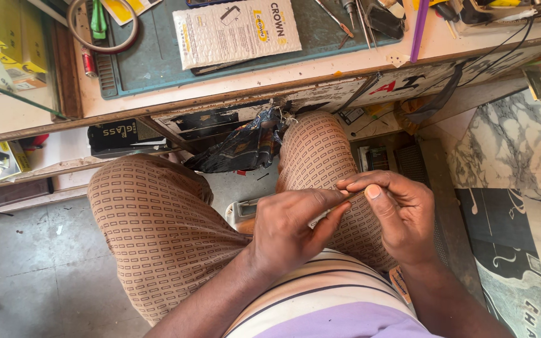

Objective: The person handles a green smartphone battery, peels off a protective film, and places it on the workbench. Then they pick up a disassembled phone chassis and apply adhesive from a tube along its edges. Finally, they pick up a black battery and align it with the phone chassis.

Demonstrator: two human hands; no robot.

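Over the person's right knee, the left hand (pixel 289 228) and the right hand (pixel 399 213) meet, each grip pinched shut on one thin metal tool (pixel 330 209), the left fingers around its lower part and the right thumb and fingertips clamped on its upper end. Beneath both grips lie the patterned brown trousers (pixel 158 219), and just beyond them a dark crumpled bag (pixel 242 147) hangs under the counter (pixel 370 66) edge. Farther beyond the grips, on the counter, lie a white padded envelope (pixel 236 31) on a teal mat (pixel 151 59) and a purple stick (pixel 419 28).
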